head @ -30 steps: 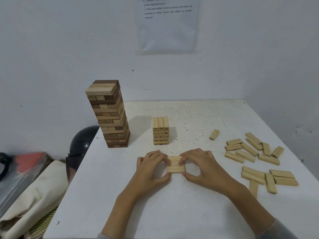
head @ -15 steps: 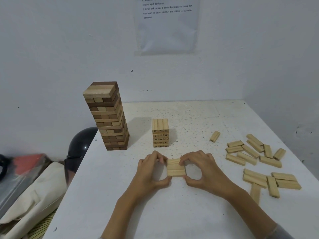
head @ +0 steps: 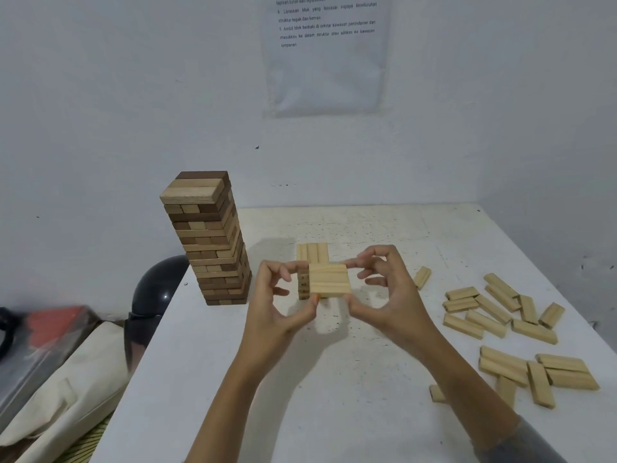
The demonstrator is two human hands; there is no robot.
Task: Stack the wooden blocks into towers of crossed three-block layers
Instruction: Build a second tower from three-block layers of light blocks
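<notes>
Three pale wooden blocks (head: 330, 281) lie side by side as one flat layer, held in the air above the table. My left hand (head: 282, 305) pinches the layer's left end and my right hand (head: 387, 295) pinches its right end. Just behind it stands a short pale tower (head: 312, 253), partly hidden by the held layer. A tall tower of dark and light blocks (head: 208, 238) rises at the table's back left. Several loose pale blocks (head: 500, 315) lie scattered on the right.
The white speckled table (head: 334, 379) meets the wall at the back and right. One single block (head: 422, 277) lies alone behind my right hand. Off the left edge sit a black helmet (head: 160, 289) and a cream bag (head: 66, 389).
The three-block layer has been lifted off the table and carried back toward the short tower, both hands holding its ends. The view has tilted downward slightly.
</notes>
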